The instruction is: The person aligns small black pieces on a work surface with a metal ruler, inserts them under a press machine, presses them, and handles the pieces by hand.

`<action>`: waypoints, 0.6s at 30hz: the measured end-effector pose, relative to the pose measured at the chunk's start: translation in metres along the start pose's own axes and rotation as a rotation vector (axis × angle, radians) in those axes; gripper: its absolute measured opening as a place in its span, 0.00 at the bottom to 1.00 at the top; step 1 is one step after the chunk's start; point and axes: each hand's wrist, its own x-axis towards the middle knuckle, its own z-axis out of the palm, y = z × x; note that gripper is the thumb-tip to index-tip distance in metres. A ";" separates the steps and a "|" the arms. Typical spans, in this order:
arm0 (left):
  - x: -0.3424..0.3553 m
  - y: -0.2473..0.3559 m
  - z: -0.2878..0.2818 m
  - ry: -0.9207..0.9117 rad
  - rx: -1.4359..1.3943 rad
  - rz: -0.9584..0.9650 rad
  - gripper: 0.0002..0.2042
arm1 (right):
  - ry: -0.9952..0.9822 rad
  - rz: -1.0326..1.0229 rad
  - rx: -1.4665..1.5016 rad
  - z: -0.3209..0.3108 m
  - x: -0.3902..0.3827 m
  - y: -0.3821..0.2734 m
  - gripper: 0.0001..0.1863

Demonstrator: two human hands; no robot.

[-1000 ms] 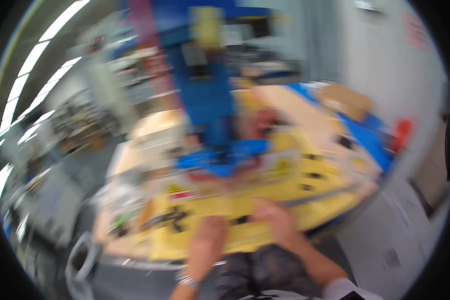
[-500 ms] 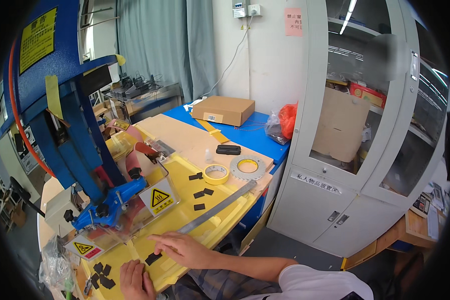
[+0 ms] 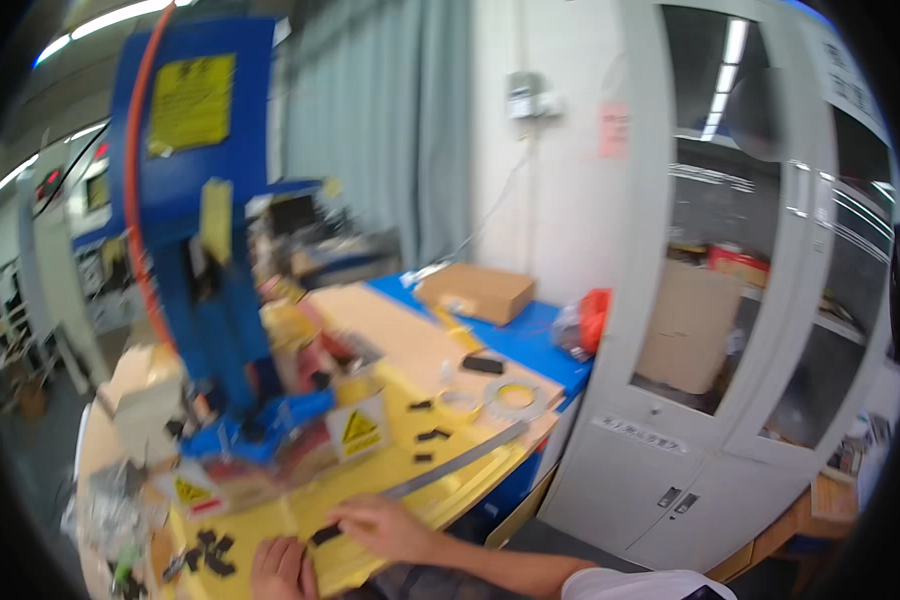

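Observation:
My left hand rests on the yellow work surface at the lower edge, fingers side by side and lying down, with nothing seen in them. To its right is my right hand, its fingers bent and their tips at the end of a small black rectangular piece. Blur hides whether they grip that piece. Left of my left hand lies a loose group of similar black pieces. More black pieces sit farther off, beyond a long grey metal ruler-like strip that runs from behind my right hand.
A blue press machine with clear guards and warning signs stands just beyond my hands. Tape rolls and a black case lie at the far right. Behind are a cardboard box and a grey cabinet.
The view has tilted up and swung left, blurring the picture. My right hand's outstretched index finger is now more bent beside the black piece. The left hand stays about where it was.

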 end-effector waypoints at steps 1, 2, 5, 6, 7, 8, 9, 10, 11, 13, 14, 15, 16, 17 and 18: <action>0.001 -0.002 0.002 0.011 -0.059 0.005 0.10 | 0.062 -0.044 0.077 -0.001 -0.002 -0.002 0.14; -0.003 -0.001 0.000 -0.011 -0.036 -0.026 0.12 | 0.075 -0.007 0.171 -0.003 -0.003 -0.005 0.13; -0.008 -0.001 -0.001 -0.002 -0.032 -0.072 0.11 | 0.090 0.075 0.256 -0.016 -0.001 -0.013 0.13; -0.008 -0.001 -0.003 0.001 -0.018 -0.061 0.12 | 0.067 0.069 0.297 -0.022 0.003 -0.014 0.14; -0.008 -0.001 -0.004 0.007 -0.015 -0.055 0.12 | 0.015 0.169 0.426 -0.027 0.010 -0.015 0.15; -0.006 -0.001 -0.004 0.012 -0.019 -0.042 0.12 | -0.038 0.255 0.550 -0.033 0.017 -0.015 0.16; -0.006 -0.001 -0.005 -0.001 -0.014 -0.047 0.12 | -0.085 0.325 0.682 -0.036 0.025 -0.014 0.17; -0.005 0.000 -0.006 0.013 -0.010 -0.038 0.12 | -0.124 0.419 0.736 -0.036 0.035 -0.013 0.17; -0.004 0.000 -0.007 0.014 -0.008 -0.033 0.12 | -0.155 0.497 0.803 -0.037 0.045 -0.009 0.17; -0.004 0.001 -0.008 0.015 -0.010 -0.034 0.12 | -0.213 0.619 0.893 -0.034 0.067 0.001 0.18; -0.004 0.002 -0.008 0.012 -0.013 -0.039 0.12 | -0.239 0.663 0.917 -0.029 0.078 0.008 0.17; -0.005 0.002 -0.008 0.010 -0.022 -0.048 0.12 | -0.264 0.708 0.941 -0.023 0.087 0.015 0.17; -0.005 0.001 -0.007 0.010 -0.016 -0.041 0.12 | -0.266 0.751 0.952 -0.017 0.095 0.021 0.16; -0.006 0.001 -0.007 0.011 -0.016 -0.039 0.12 | -0.270 0.794 0.963 -0.011 0.101 0.027 0.14; -0.006 0.000 -0.007 0.007 -0.016 -0.042 0.12 | -0.274 0.839 0.975 -0.005 0.105 0.032 0.12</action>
